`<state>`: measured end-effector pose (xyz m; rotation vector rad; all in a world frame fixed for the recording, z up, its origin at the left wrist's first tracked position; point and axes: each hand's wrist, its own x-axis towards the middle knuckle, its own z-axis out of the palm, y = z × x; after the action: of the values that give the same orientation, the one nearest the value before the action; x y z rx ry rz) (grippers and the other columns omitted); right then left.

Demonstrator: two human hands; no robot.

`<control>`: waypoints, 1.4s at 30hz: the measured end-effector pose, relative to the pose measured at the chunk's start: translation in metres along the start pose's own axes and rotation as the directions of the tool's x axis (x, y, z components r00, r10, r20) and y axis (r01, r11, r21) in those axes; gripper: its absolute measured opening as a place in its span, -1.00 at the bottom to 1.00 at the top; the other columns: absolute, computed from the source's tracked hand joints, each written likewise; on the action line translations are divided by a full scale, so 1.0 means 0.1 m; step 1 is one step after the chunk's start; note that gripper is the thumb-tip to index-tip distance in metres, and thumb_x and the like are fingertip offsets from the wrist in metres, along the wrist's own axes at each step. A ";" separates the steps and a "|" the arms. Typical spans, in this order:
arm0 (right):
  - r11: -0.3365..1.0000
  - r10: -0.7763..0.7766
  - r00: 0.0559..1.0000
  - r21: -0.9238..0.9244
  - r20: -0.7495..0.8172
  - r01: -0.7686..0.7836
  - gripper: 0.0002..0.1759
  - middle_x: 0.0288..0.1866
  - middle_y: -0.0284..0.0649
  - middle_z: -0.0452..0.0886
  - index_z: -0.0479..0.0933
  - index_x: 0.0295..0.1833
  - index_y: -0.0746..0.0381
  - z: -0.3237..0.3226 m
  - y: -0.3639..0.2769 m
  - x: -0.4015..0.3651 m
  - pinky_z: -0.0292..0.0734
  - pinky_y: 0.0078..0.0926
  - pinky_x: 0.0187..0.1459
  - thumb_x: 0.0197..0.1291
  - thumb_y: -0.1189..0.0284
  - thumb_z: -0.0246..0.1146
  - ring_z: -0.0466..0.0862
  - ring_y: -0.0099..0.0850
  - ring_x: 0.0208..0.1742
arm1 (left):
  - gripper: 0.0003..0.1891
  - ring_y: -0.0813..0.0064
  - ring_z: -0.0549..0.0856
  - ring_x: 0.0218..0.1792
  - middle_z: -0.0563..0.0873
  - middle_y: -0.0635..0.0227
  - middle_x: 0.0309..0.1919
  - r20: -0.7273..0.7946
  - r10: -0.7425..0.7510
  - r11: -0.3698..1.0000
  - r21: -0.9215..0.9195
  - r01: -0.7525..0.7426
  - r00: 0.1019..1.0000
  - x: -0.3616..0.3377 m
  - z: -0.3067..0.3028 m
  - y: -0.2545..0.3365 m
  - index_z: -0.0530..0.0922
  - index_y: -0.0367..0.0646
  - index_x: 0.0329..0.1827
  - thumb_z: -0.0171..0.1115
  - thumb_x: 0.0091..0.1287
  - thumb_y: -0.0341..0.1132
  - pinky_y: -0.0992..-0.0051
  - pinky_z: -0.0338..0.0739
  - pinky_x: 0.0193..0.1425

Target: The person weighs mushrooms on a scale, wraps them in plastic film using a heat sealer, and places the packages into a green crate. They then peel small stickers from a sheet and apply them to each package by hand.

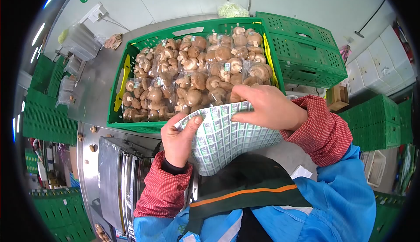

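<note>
A sheet of small green-and-white labels (225, 137) is stretched between my hands, above the near edge of a green crate. My left hand (178, 139) pinches its left corner, thumb on top. At the upper right edge, my right hand (267, 106) has thumb and fingers closed on the sheet; whether a single label is between the fingertips I cannot make out. Behind the sheet, the green crate (116, 124) is filled with clear-wrapped packs of brown mushrooms (192, 82). Some packs carry a small label like those on the sheet.
Stacked green crates (302, 49) stand to the right of the full one. A metal wrapping machine (111, 176) is at the lower left, with loose mushrooms (92, 147) beside it. A bagged cabbage (232, 10) lies behind the crate. More green crates (372, 124) stand farther right.
</note>
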<state>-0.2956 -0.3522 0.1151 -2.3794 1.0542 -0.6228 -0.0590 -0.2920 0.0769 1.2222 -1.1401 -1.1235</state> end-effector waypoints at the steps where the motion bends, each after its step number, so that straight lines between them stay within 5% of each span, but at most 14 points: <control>1: 1.000 -0.006 0.999 0.003 0.050 0.005 -0.75 -0.42 0.04 0.59 0.52 -0.19 0.26 -0.01 0.00 0.01 0.48 -0.08 -0.30 0.18 0.28 0.17 0.61 0.03 -0.34 | -0.87 0.78 0.51 -0.45 0.65 0.53 -0.50 0.014 0.007 1.000 0.022 -0.007 1.000 -0.01 0.00 -0.01 0.65 -0.29 -0.30 0.39 0.24 -0.39 0.70 0.37 -0.37; 5: 0.998 -0.022 0.978 0.062 0.208 0.009 -0.73 -0.38 0.04 0.57 0.50 -0.18 0.28 -0.04 0.07 0.01 0.46 -0.14 -0.30 0.17 0.28 0.21 0.60 0.01 -0.31 | -0.85 0.75 0.57 -0.40 0.68 0.51 -0.46 0.066 0.028 0.998 0.059 -0.032 0.997 0.00 -0.05 -0.10 0.65 -0.29 -0.23 0.41 0.21 -0.43 0.69 0.44 -0.30; 9: 0.990 -0.054 0.954 0.141 0.296 0.012 -0.73 -0.37 0.02 0.57 0.50 -0.20 0.28 -0.03 0.15 0.00 0.46 -0.17 -0.31 0.15 0.29 0.25 0.60 -0.01 -0.32 | -0.80 0.70 0.63 -0.31 0.72 0.45 -0.34 0.095 -0.056 0.992 -0.107 0.067 0.994 0.02 0.10 0.07 0.61 -0.28 -0.17 0.41 0.16 -0.52 0.63 0.53 -0.18; 12: 0.984 -0.050 0.994 0.175 0.098 0.032 -0.76 -0.39 -0.02 0.58 0.50 -0.23 0.27 0.04 0.05 0.00 0.46 -0.19 -0.32 0.14 0.31 0.26 0.60 -0.03 -0.34 | -0.85 0.71 0.62 -0.32 0.72 0.45 -0.35 0.162 -0.127 0.989 -0.052 0.137 0.979 0.06 0.00 -0.01 0.61 -0.27 -0.23 0.40 0.16 -0.54 0.64 0.52 -0.20; 13: 0.986 0.040 0.991 0.157 0.125 -0.060 -0.76 -0.40 -0.05 0.58 0.50 -0.26 0.28 0.01 -0.01 0.02 0.47 -0.21 -0.32 0.12 0.32 0.29 0.61 -0.06 -0.34 | -0.83 0.70 0.62 -0.35 0.72 0.45 -0.36 0.165 -0.152 0.987 -0.018 0.158 0.974 0.05 0.01 0.00 0.59 -0.20 -0.27 0.42 0.14 -0.53 0.64 0.50 -0.20; 17: 0.993 -0.018 0.996 0.121 0.090 0.007 -0.76 -0.41 -0.05 0.58 0.49 -0.27 0.29 0.05 -0.03 0.02 0.47 -0.22 -0.33 0.16 0.31 0.26 0.62 -0.09 -0.35 | -0.87 0.70 0.63 -0.34 0.73 0.43 -0.34 0.207 -0.185 0.980 -0.038 0.197 0.961 0.02 0.04 0.00 0.63 -0.26 -0.23 0.39 0.19 -0.50 0.64 0.52 -0.23; 21: 0.980 -0.036 0.989 0.199 0.147 0.006 -0.77 -0.42 -0.04 0.59 0.51 -0.24 0.30 0.09 0.07 0.04 0.47 -0.23 -0.34 0.21 0.32 0.21 0.61 -0.10 -0.37 | -0.78 0.64 0.67 -0.31 0.75 0.37 -0.27 0.147 -0.268 0.910 -0.288 0.300 0.952 0.01 0.12 -0.05 0.65 -0.28 -0.09 0.38 0.23 -0.43 0.59 0.54 -0.19; 24: 0.965 -0.022 0.987 0.262 0.161 -0.022 -0.73 -0.42 -0.01 0.59 0.50 -0.25 0.30 0.11 0.08 0.05 0.46 -0.17 -0.31 0.20 0.28 0.19 0.61 -0.05 -0.35 | -0.79 0.64 0.66 -0.31 0.74 0.38 -0.27 0.113 -0.283 0.935 -0.189 0.300 0.952 0.03 0.08 -0.06 0.63 -0.29 -0.10 0.38 0.23 -0.44 0.59 0.55 -0.18; 27: 0.960 0.039 0.972 0.262 0.232 -0.101 -0.73 -0.39 -0.02 0.62 0.51 -0.20 0.30 0.09 0.05 0.03 0.48 -0.23 -0.30 0.17 0.28 0.24 0.62 -0.09 -0.34 | -0.78 0.64 0.66 -0.31 0.73 0.39 -0.28 0.126 -0.122 0.992 0.007 0.122 0.984 0.07 -0.01 -0.09 0.61 -0.28 -0.10 0.38 0.22 -0.46 0.59 0.55 -0.18; 30: 0.987 0.044 0.972 0.141 0.230 -0.078 -0.71 -0.35 -0.04 0.63 0.50 -0.18 0.30 0.05 0.03 -0.06 0.49 -0.28 -0.28 0.11 0.31 0.30 0.63 -0.11 -0.32 | -0.78 0.64 0.66 -0.32 0.72 0.40 -0.30 0.069 -0.184 0.967 -0.169 0.193 0.981 0.08 -0.08 -0.05 0.58 -0.27 -0.11 0.39 0.20 -0.49 0.61 0.55 -0.19; 38: 0.985 0.149 0.969 0.060 0.197 -0.164 -0.70 -0.38 0.03 0.60 0.51 -0.23 0.33 -0.09 0.17 -0.28 0.48 -0.16 -0.28 0.13 0.27 0.23 0.62 -0.02 -0.29 | -0.82 0.61 0.67 -0.33 0.73 0.36 -0.30 -0.023 -0.203 0.962 -0.192 0.195 0.979 0.06 -0.27 -0.08 0.61 -0.27 -0.13 0.34 0.27 -0.40 0.60 0.54 -0.21; 42: 0.951 0.115 0.970 0.258 0.213 -0.169 -0.69 -0.37 0.02 0.60 0.53 -0.25 0.35 -0.05 0.29 -0.24 0.48 -0.20 -0.28 0.15 0.26 0.23 0.63 -0.04 -0.30 | -0.80 0.63 0.67 -0.33 0.74 0.36 -0.28 -0.037 -0.237 0.946 -0.237 0.222 0.971 0.14 -0.32 -0.18 0.63 -0.27 -0.13 0.29 0.33 -0.31 0.60 0.53 -0.22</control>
<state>-0.3292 -0.3525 0.0978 -2.0556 0.9743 -0.4408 -0.0265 -0.3030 0.0587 1.2199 -0.8051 -1.3412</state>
